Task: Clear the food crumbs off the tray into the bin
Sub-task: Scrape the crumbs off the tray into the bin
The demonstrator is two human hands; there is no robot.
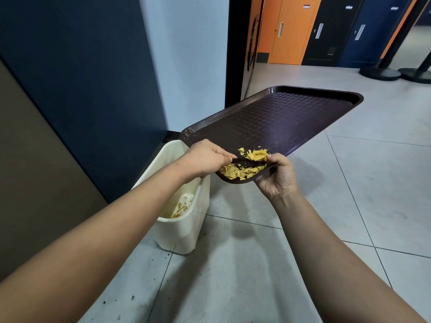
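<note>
A dark brown textured tray is held tilted above the floor, its near corner lowest. My right hand grips that near corner from below, thumb on the rim. Yellow food crumbs are heaped in the corner. My left hand pinches the handle of a dark spoon-like tool, whose tip carries a clump of yellow crumbs. The cream plastic bin stands on the floor just below and left of the tray corner, with some crumbs inside it. My left forearm hides part of the bin's opening.
A dark blue wall panel rises behind the bin. The grey tiled floor spreads to the right. Orange and dark locker doors and black stanchion bases stand far back right.
</note>
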